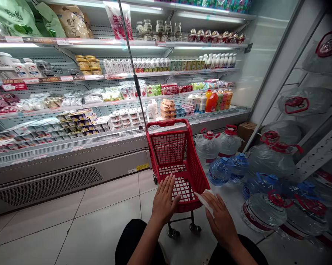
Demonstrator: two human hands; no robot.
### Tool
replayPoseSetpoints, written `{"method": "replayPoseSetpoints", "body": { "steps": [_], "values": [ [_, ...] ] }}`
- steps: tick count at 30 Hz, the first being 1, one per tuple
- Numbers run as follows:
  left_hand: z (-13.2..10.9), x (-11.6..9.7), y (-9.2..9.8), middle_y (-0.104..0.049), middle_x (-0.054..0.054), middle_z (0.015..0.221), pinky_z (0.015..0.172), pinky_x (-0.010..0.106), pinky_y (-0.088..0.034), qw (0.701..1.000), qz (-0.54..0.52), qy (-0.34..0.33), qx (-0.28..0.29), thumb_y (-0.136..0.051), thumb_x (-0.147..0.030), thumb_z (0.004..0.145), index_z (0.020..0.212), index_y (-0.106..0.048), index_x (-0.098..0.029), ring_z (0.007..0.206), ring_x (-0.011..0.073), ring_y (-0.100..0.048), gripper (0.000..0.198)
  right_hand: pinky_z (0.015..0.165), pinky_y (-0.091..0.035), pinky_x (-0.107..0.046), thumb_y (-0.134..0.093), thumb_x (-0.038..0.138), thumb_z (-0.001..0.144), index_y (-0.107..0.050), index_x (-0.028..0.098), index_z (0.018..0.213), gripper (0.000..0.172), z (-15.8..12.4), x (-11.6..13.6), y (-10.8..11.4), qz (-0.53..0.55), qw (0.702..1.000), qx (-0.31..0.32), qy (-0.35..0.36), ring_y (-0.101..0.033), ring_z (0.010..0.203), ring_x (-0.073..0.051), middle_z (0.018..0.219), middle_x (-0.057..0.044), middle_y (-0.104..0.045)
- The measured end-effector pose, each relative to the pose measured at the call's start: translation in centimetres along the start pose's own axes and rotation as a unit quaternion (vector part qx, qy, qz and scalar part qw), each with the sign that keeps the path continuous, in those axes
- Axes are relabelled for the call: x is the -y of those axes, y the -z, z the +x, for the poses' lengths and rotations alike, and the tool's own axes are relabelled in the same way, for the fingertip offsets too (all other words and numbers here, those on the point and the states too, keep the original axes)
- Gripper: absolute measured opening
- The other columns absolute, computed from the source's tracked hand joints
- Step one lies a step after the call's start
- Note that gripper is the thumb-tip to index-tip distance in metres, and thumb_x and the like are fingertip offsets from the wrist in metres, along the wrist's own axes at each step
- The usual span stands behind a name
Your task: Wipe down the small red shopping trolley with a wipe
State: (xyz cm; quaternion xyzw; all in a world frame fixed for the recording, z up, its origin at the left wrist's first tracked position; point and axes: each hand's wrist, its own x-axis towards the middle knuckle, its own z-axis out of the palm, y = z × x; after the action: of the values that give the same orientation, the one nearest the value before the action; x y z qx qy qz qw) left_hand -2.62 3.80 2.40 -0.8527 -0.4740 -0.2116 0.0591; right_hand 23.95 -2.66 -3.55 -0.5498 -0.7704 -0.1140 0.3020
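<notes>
A red plastic shopping cart (196,165) stands in front of me, its basket tall and latticed. My left hand (163,203) is raised near the cart's near left side, palm down, fingers stretched out, with nothing in it. On the other side, my right hand (221,220) holds a crumpled white tissue (206,203), which shows along the thumb side under the extended fingers. Whether either hand touches the cart's near rim, I cannot tell. Inside the basket, the red lattice floor shows between my hands.
An open refrigerated display case (113,156) spans the back, its shelves full of yogurt tubs, bottles and packets. Large water jugs with red handles (207,145) and blue-capped jugs (221,171) crowd the floor at right. A rack of more jugs (306,101) rises at far right.
</notes>
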Motion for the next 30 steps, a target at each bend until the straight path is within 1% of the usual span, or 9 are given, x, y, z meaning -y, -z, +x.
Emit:
{"method": "replayPoseSetpoints", "body": {
  "steps": [4,8,11,15,17,19,23,26,30],
  "values": [
    [-0.4,2.6,0.2,-0.030,0.003,0.172,0.129,0.044,-0.029,0.999,0.025,0.020,-0.008,-0.035,-0.055,0.110,0.169,0.003,-0.027,0.158,0.0222,-0.029,0.076,0.130,-0.029,-0.046,-0.045,0.026,0.104,-0.024,0.027,0.167,0.066,0.5,3.4,-0.3,0.023,0.999,0.007,0.041,-0.049,0.146,-0.022,0.154,-0.001,-0.057],
    [-1.0,4.8,0.4,-0.034,0.005,0.170,0.127,0.048,-0.032,0.996,0.058,0.064,-0.033,-0.037,-0.055,0.109,0.170,-0.006,-0.030,0.155,0.0251,-0.036,0.073,0.131,-0.027,-0.044,-0.044,0.022,0.102,-0.022,0.023,0.168,0.069,0.9,6.5,0.0,0.039,0.989,0.045,0.133,-0.041,0.152,-0.021,0.163,0.000,-0.047],
    [-1.7,4.2,0.0,-0.036,0.007,0.169,0.125,0.049,-0.035,0.993,0.064,0.082,-0.051,-0.038,-0.055,0.109,0.170,-0.013,-0.028,0.154,0.0269,-0.038,0.071,0.130,-0.027,-0.039,-0.045,0.021,0.100,-0.021,0.021,0.168,0.072,1.4,7.9,0.3,0.047,0.973,0.080,0.209,-0.033,0.156,-0.019,0.168,0.001,-0.037],
    [-2.9,2.3,-0.1,-0.035,0.003,0.169,0.128,0.045,-0.029,0.997,0.054,0.022,-0.043,-0.041,-0.055,0.108,0.169,-0.014,-0.030,0.154,0.0243,-0.038,0.071,0.132,-0.023,-0.039,-0.048,0.022,0.095,-0.020,0.024,0.168,0.078,2.5,6.9,0.9,0.070,0.950,0.119,0.282,-0.030,0.158,-0.017,0.168,0.004,-0.035],
    [-3.4,2.1,0.3,-0.035,0.004,0.169,0.130,0.044,-0.026,0.997,0.059,0.013,-0.038,-0.041,-0.054,0.108,0.169,-0.012,-0.028,0.155,0.0238,-0.038,0.072,0.133,-0.019,-0.041,-0.047,0.020,0.094,-0.019,0.026,0.168,0.079,3.5,5.3,1.0,0.073,0.951,0.121,0.275,-0.030,0.158,-0.017,0.168,0.005,-0.035],
    [-3.6,2.4,0.8,-0.034,0.004,0.170,0.131,0.043,-0.023,0.998,0.063,0.005,-0.030,-0.040,-0.054,0.108,0.169,-0.011,-0.027,0.155,0.0231,-0.037,0.073,0.133,-0.017,-0.043,-0.044,0.018,0.097,-0.019,0.029,0.168,0.076,5.0,3.5,0.6,0.065,0.963,0.111,0.239,-0.030,0.157,-0.017,0.168,0.005,-0.036],
    [-3.3,3.8,1.3,-0.031,0.002,0.171,0.132,0.042,-0.018,0.997,0.073,0.001,-0.022,-0.039,-0.055,0.109,0.169,-0.010,-0.028,0.156,0.0214,-0.034,0.073,0.131,-0.023,-0.047,-0.037,0.024,0.106,-0.019,0.032,0.167,0.064,7.7,1.7,-0.5,0.054,0.986,0.074,0.140,-0.031,0.157,-0.018,0.167,0.002,-0.039],
    [-2.7,5.0,1.3,-0.030,0.002,0.172,0.132,0.043,-0.015,0.997,0.076,0.010,-0.022,-0.038,-0.053,0.110,0.169,-0.010,-0.029,0.157,0.0208,-0.031,0.070,0.131,-0.025,-0.049,-0.039,0.027,0.107,-0.019,0.029,0.168,0.065,7.7,3.5,-0.9,0.065,0.987,0.069,0.126,-0.029,0.158,-0.021,0.168,0.000,-0.038],
    [-2.1,5.1,1.5,-0.031,0.003,0.172,0.131,0.047,-0.019,0.998,0.044,0.038,-0.026,-0.030,-0.052,0.111,0.169,-0.005,-0.029,0.158,0.0213,-0.031,0.067,0.132,-0.025,-0.048,-0.048,0.023,0.097,-0.018,0.025,0.168,0.078,5.6,8.6,-1.0,0.106,0.964,0.120,0.210,-0.028,0.158,-0.022,0.169,0.000,-0.035]
  ]
}}
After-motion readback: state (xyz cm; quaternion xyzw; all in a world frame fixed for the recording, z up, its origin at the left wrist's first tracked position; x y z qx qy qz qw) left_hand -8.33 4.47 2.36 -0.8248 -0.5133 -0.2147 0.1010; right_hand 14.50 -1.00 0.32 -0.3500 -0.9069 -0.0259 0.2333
